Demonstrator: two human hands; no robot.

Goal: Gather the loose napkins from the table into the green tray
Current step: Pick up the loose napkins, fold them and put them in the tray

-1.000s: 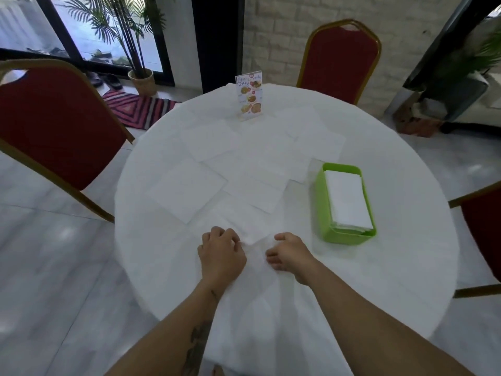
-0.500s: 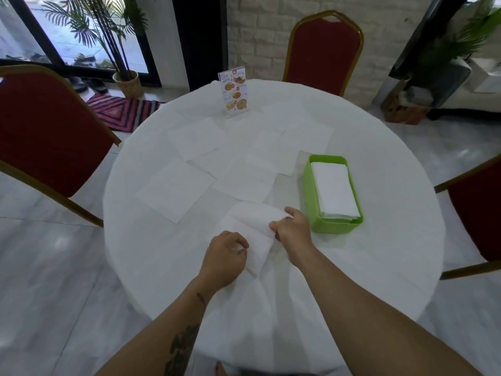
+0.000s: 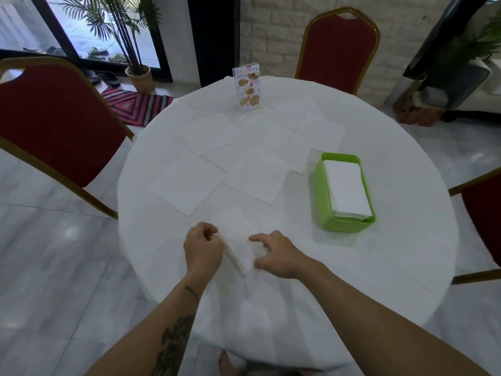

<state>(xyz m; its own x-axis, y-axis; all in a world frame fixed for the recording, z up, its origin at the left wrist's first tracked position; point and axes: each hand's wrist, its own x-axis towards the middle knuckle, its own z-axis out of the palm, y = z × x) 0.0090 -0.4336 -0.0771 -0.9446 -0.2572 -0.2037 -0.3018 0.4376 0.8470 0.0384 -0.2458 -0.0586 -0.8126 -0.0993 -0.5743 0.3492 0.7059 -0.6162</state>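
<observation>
A folded white napkin (image 3: pixel 238 246) lies near the table's front edge between my two hands. My left hand (image 3: pixel 203 246) pinches its left edge with curled fingers. On its right side rests my right hand (image 3: pixel 276 253), fingertips pressing the napkin down. Several loose white napkins (image 3: pixel 187 183) lie spread flat across the middle of the round white table (image 3: pixel 393 267). The green tray (image 3: pixel 322 202) stands to the right, holding a stack of folded napkins (image 3: pixel 347 189).
A standing menu card (image 3: pixel 247 86) is at the table's far side. Red chairs with gold frames stand at the left (image 3: pixel 54 123), the far side (image 3: pixel 339 47) and the right (image 3: pixel 485 215). A potted palm (image 3: pixel 138 74) and striped mat are beyond.
Both hands folded the near napkin over, then drew it back toward the front edge. The right hand moved from the fold's far corner to its right side.
</observation>
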